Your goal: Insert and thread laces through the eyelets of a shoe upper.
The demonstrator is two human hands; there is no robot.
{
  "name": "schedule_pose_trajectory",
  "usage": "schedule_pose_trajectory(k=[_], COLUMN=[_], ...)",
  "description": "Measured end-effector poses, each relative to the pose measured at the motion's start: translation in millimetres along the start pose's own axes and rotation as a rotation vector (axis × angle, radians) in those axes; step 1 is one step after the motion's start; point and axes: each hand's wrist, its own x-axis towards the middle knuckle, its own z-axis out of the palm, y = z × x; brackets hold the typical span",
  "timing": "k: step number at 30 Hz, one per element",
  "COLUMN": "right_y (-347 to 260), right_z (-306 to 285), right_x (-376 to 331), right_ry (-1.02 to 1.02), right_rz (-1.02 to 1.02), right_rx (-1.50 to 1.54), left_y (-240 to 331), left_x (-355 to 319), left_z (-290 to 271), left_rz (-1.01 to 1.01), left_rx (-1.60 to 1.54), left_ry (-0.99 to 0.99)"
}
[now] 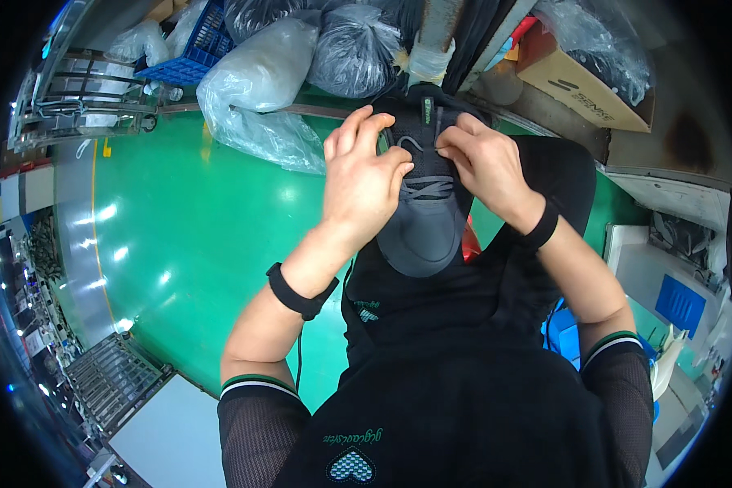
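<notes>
A dark grey shoe lies in front of my body with its toe toward me. Grey shoelaces cross over its front, and a loose loop of lace shows near the tongue. On the shoe's left side, my left hand is closed, thumb and a finger pinching the lace by the eyelets. My right hand pinches at the opposite eyelet edge, its fingertips bent together on the lace. The exact grip of both is partly hidden by the fingers.
Beyond the shoe stand a metal post, clear plastic bags, a dark filled bag and a blue crate. A cardboard box sits at the far right. Metal racks line the left side of the green floor.
</notes>
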Motion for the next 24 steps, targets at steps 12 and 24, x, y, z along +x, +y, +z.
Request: schedule_pose_trajectory(k=[12, 24], right_y=[-24, 43], right_z=[6, -36], right_x=[9, -37], right_ry=[-0.007, 0.580], right_rz=[0.503, 0.660], right_rx=[0.292, 1.428], left_y=[2, 31], left_x=[1, 5], left_z=[34, 14], left_rz=[-0.151, -0.451], left_rx=[-0.064, -1.324], left_ry=[0.146, 0.169])
